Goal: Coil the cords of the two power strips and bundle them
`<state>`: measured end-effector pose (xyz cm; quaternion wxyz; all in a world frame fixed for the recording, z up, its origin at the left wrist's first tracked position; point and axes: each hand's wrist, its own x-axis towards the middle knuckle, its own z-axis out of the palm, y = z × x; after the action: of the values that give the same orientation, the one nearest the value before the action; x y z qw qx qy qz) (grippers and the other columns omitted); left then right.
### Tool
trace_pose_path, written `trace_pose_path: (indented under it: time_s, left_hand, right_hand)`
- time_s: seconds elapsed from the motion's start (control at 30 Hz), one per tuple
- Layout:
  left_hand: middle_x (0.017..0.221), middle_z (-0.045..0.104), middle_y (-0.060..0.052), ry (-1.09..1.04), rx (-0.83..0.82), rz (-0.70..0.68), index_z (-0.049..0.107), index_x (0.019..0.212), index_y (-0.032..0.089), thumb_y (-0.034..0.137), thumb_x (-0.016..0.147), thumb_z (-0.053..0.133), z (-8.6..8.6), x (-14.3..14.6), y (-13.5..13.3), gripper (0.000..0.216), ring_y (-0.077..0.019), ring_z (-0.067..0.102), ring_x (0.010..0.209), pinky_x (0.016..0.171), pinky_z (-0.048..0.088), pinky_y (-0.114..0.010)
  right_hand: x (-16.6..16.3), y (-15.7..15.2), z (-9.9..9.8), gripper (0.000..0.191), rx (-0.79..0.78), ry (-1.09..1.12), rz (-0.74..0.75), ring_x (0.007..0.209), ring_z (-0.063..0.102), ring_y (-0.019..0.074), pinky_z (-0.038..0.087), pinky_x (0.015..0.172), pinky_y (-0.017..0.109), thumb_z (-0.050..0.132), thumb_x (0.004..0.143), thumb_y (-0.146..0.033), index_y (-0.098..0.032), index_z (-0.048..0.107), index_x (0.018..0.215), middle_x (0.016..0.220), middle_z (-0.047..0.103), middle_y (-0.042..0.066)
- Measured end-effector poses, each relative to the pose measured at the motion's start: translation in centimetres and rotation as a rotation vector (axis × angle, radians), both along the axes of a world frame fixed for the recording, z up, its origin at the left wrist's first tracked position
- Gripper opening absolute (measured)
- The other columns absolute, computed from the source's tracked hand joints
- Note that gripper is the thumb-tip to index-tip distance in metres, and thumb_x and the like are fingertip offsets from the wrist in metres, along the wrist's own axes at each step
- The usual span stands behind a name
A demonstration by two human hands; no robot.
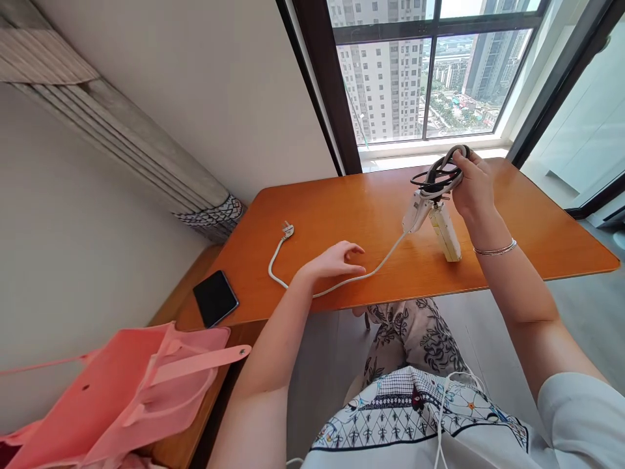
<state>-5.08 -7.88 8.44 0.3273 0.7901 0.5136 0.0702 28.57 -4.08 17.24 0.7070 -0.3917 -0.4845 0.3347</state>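
My right hand (472, 184) is closed around a coiled bundle of black and grey cables (442, 170), raised above the right part of the table. Below the bundle hang a white power strip (416, 212) and a yellowed white block (445, 233), perhaps another strip or adapter. From the power strip a white cord (390, 253) runs left across the tabletop, passing my left hand, and ends in a plug (288, 230) with its prongs showing. My left hand (336, 260) hovers at or rests by the cord with fingers loosely bent and thumb apart; nothing shows in its grasp.
The orange-brown wooden table (342, 208) stands against a window (434, 78). A black phone (215, 298) lies at its left corner. A pink bag (127, 384) sits at the lower left, beside the table. A grey curtain (146, 143) hangs along the left wall.
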Motion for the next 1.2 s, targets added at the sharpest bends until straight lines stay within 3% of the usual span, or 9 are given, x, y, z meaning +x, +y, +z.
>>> trace_pose_path:
  time_s: [0.1, 0.27, 0.43, 0.6, 0.67, 0.73, 0.87, 1.07, 1.2]
  left_hand:
    - [0.104, 0.064, -0.006, 0.137, -0.067, -0.091, 0.067, 0.097, 0.021, 0.05, 0.062, 0.078, -0.5, -1.3, -1.0, 0.047, -0.024, 0.063, 0.092, 0.08, 0.053, -0.035]
    - [0.094, 0.066, -0.006, 0.247, 0.043, 0.064, 0.061, 0.085, 0.022, 0.037, 0.065, 0.07, -0.3, -4.1, -1.2, 0.027, -0.0246, 0.064, 0.085, 0.074, 0.048, -0.035]
    - [0.084, 0.069, -0.008, 0.398, 0.114, 0.339, 0.063, 0.076, 0.024, 0.058, 0.06, 0.081, 0.5, -7.6, -0.3, 0.042, -0.0343, 0.066, 0.092, 0.074, 0.045, -0.039]
    - [0.05, 0.041, -0.003, 0.127, 0.489, 0.595, 0.054, 0.056, 0.024, 0.087, 0.063, 0.069, 1.1, -9.0, 2.0, 0.065, -0.0325, 0.06, 0.084, 0.081, 0.043, -0.045]
    - [0.048, 0.034, -0.003, 0.006, 0.664, 0.551, 0.048, 0.051, 0.024, 0.086, 0.071, 0.063, 2.2, -8.4, 3.1, 0.066, -0.0312, 0.061, 0.086, 0.08, 0.043, -0.042]
    - [0.056, 0.043, -0.004, -0.018, 0.764, 0.521, 0.051, 0.055, 0.024, 0.075, 0.082, 0.059, 4.1, -6.8, 3.9, 0.059, -0.03, 0.064, 0.092, 0.08, 0.043, -0.039]
    - [0.085, 0.067, -0.008, -0.183, 0.796, 0.463, 0.073, 0.091, 0.023, 0.054, 0.092, 0.058, 8.0, -1.3, 4.5, 0.034, -0.0264, 0.066, 0.092, 0.088, 0.049, -0.04]
    - [0.112, 0.075, -0.01, -0.674, 0.474, -0.025, 0.069, 0.122, 0.022, 0.066, 0.093, 0.057, 10.8, 6.8, 3.7, 0.054, -0.0251, 0.068, 0.112, 0.099, 0.052, -0.039]
    - [0.115, 0.075, -0.009, -0.859, 0.225, -0.221, 0.068, 0.122, 0.023, 0.066, 0.088, 0.064, 11.9, 9.3, 2.8, 0.055, -0.0266, 0.07, 0.114, 0.104, 0.053, -0.043]
  right_hand:
    - [1.1, 0.8, -0.3, 0.021, 0.044, 0.004, -0.037, 0.09, 0.063, 0.0175, 0.057, 0.078, 0.034, 0.071, 0.084, -0.038, -0.023, 0.056, 0.088, 0.086, 0.055, 0.001]
    - [3.7, 2.0, -0.6, 0.026, 0.098, -0.032, -0.111, 0.099, 0.067, 0.0224, 0.059, 0.082, 0.041, 0.068, 0.088, -0.047, -0.022, 0.063, 0.093, 0.093, 0.06, 0.004]
    - [4.8, 0.9, -0.4, 0.041, 0.122, -0.124, -0.138, 0.101, 0.069, 0.027, 0.061, 0.078, 0.046, 0.063, 0.089, -0.064, -0.024, 0.067, 0.099, 0.098, 0.064, 0.005]
    - [3.9, -0.8, -0.4, 0.038, 0.147, -0.172, -0.114, 0.099, 0.069, 0.0239, 0.06, 0.083, 0.045, 0.063, 0.091, -0.062, -0.025, 0.068, 0.098, 0.101, 0.067, 0.005]
    - [3.0, -1.6, -0.3, 0.033, 0.147, -0.171, -0.074, 0.1, 0.068, 0.0234, 0.06, 0.086, 0.045, 0.065, 0.091, -0.058, -0.026, 0.069, 0.099, 0.103, 0.068, 0.005]
    - [1.8, -2.5, -0.1, 0.029, 0.135, -0.189, -0.018, 0.102, 0.068, 0.0233, 0.059, 0.089, 0.046, 0.067, 0.091, -0.053, -0.026, 0.07, 0.101, 0.104, 0.069, 0.005]
    - [-1.0, -4.0, 0.1, 0.025, 0.077, -0.253, 0.131, 0.105, 0.067, 0.0217, 0.058, 0.092, 0.042, 0.068, 0.091, -0.048, -0.025, 0.069, 0.103, 0.106, 0.07, 0.005]
    - [-3.9, -5.1, 0.6, 0.026, 0.149, -0.423, 0.338, 0.109, 0.064, 0.0209, 0.056, 0.098, 0.042, 0.067, 0.092, -0.049, -0.023, 0.07, 0.094, 0.114, 0.068, 0.006]
    - [-4.3, -5.4, 1.5, 0.026, 0.246, -0.555, 0.257, 0.126, 0.057, 0.0244, 0.052, 0.107, 0.047, 0.065, 0.094, -0.05, -0.025, 0.071, 0.096, 0.129, 0.061, 0.008]
